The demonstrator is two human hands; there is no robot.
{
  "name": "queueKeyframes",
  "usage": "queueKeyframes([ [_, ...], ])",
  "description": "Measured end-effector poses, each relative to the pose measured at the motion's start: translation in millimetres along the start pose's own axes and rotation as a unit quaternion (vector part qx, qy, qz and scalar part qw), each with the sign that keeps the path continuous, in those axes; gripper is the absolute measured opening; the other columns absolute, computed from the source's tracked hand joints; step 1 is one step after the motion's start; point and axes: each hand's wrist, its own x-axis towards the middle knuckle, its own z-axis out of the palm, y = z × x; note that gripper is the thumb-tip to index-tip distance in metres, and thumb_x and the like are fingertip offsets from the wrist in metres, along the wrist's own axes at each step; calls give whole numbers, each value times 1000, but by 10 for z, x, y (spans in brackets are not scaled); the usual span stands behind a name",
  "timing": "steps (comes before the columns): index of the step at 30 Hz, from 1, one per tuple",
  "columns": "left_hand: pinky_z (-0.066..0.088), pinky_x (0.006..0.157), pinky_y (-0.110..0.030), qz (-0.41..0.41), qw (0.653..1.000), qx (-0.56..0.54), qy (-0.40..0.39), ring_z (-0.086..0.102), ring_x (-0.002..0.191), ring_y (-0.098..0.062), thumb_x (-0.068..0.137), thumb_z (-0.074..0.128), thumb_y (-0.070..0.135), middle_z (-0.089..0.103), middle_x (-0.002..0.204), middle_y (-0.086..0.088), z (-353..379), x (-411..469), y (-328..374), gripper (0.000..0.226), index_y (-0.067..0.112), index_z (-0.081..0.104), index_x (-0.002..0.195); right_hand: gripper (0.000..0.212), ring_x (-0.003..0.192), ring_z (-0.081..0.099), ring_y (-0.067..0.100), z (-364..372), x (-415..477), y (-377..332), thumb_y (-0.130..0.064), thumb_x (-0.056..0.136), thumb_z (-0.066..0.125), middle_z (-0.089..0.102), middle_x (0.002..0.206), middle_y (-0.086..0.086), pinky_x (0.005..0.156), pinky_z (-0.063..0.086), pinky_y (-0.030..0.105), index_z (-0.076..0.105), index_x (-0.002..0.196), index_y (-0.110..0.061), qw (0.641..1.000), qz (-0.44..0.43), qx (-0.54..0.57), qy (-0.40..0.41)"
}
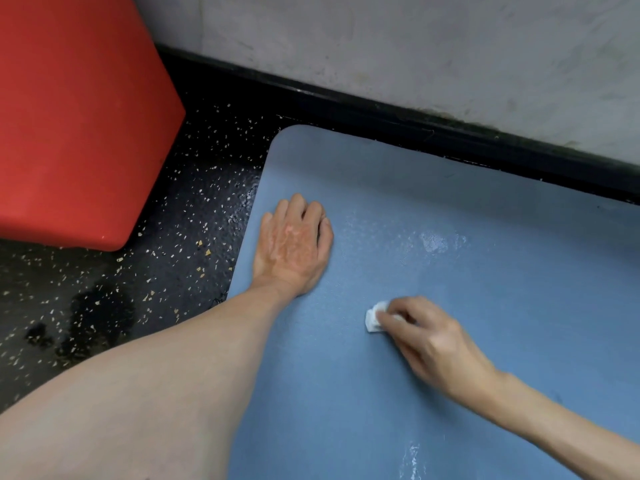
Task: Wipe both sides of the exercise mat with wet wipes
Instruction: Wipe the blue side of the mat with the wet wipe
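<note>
A blue exercise mat [485,209] lies flat on the dark floor, its rounded far-left corner near the wall. My left hand [294,247] presses palm down on the mat near its left edge, fingers flat. My right hand [429,337] pinches a small crumpled white wet wipe [374,318] against the mat, right of the left hand. Wet patches shine on the mat beyond the wipe and near the bottom edge of the view.
A big red block [76,116] stands on the black speckled floor [156,271] to the left of the mat. A grey wall [415,46] with a black skirting strip [381,116] runs along the mat's far edge.
</note>
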Motion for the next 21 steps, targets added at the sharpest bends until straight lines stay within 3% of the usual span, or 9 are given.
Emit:
queueKeyframes([
  [4,22,69,-33,3,1000,4,3,29,76,-16,96,26,35,48,89,-4,-1,-1,-4,34,16,53,89,17,75,58,29,-51,378,238,4,85,65,60,90,12,68,45,28,71,98,-4,998,32,-28,38],
  [7,22,69,-33,3,1000,3,0,30,77,-16,96,27,35,48,90,-3,-6,2,-7,32,16,52,89,15,75,57,31,-4,533,299,-1,88,60,59,90,13,64,48,31,70,99,-2,992,78,-47,87],
  [11,24,69,-34,5,1000,4,1,35,77,-19,96,29,34,50,91,-5,-7,-9,2,31,16,54,90,20,82,59,29,84,23,6,-10,94,53,59,97,11,71,50,33,67,108,-5,1000,7,0,27],
  [14,27,69,-38,9,1000,6,-2,45,82,-27,95,28,35,51,92,-8,-12,-3,12,34,14,54,90,18,78,58,31,-9,99,109,-3,90,58,60,94,13,67,49,32,67,105,-6,999,-31,-13,-13],
  [17,26,69,-38,11,1000,9,2,46,83,-29,96,31,33,51,92,-9,-22,-2,0,31,13,54,91,18,74,58,31,-121,574,433,1,86,59,61,89,14,68,41,29,72,96,-4,996,25,-61,61],
  [21,30,71,-40,8,1000,7,0,46,84,-29,97,33,32,51,94,-9,-23,3,3,30,12,55,93,18,77,56,31,-113,586,443,-6,92,54,59,88,13,68,46,31,71,99,-4,988,77,-73,112],
])
